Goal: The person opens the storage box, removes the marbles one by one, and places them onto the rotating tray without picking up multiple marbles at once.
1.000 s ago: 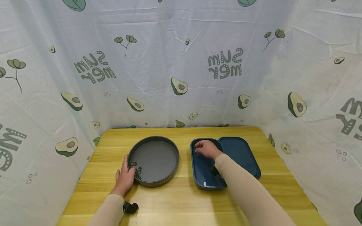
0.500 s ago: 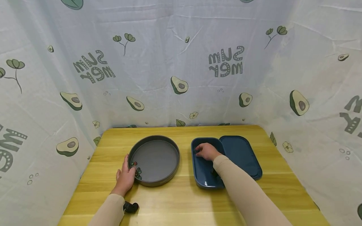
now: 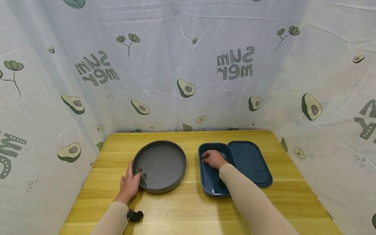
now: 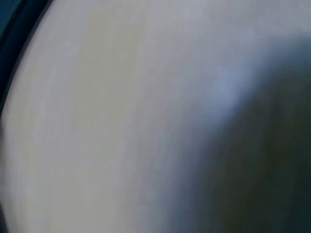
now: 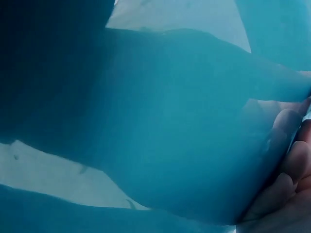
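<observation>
My left hand (image 3: 130, 186) grips the near left side of a round grey cake pan (image 3: 183, 171), thumb over the rim and fingers along the outer wall. Beside that thumb, several small red and green marbles (image 3: 144, 180) lie on the pan floor. In the head view my right hand (image 3: 213, 159) reaches down into a deep blue rectangular box (image 3: 210, 186), fingertips near its left wall. Curled fingers (image 5: 294, 160) show beside the glossy blue wall in the right wrist view. I cannot tell whether they pinch anything. Only a blurred pale surface fills most of the left wrist view.
A flat blue lid (image 3: 249, 161) lies against the right side of the box. A black device (image 3: 135, 215) sits at the left wrist. Pan, box and lid are on a wooden table (image 3: 188, 209), with an avocado-print curtain (image 3: 164, 75) behind and at both sides.
My right hand has lowered further into the box, its fingertips drawing in near the left wall. The left hand stays on the pan. The head view has shifted slightly.
</observation>
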{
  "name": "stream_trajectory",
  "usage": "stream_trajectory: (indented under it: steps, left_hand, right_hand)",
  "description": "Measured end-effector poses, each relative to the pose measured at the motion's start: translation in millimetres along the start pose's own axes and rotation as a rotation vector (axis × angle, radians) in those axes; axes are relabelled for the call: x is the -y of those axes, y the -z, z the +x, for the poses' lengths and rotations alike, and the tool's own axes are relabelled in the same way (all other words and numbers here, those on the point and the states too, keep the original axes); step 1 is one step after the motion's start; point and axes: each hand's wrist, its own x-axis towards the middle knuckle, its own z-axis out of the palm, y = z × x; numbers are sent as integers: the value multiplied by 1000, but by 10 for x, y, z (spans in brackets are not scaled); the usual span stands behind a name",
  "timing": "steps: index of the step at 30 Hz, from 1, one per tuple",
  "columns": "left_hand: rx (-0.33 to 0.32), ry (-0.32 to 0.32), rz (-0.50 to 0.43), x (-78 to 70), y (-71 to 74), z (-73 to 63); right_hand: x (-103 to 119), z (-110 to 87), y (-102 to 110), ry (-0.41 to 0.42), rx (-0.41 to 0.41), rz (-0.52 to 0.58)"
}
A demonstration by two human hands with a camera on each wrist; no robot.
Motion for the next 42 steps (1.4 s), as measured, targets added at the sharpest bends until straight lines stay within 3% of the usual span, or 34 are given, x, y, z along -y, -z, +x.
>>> stream_trajectory:
  steps: [8,17,42]
  left_hand:
    - [-40,-36,-24,-15,-30,-7]
    - [1,2,-6,-29,8,-16]
    - [10,7,12,15,6,24]
  right_hand:
    - [3,-13,-1,20,5,22]
    - [-5,3,-8,13,14,27]
    - [-13,4,-28,-33,26,41]
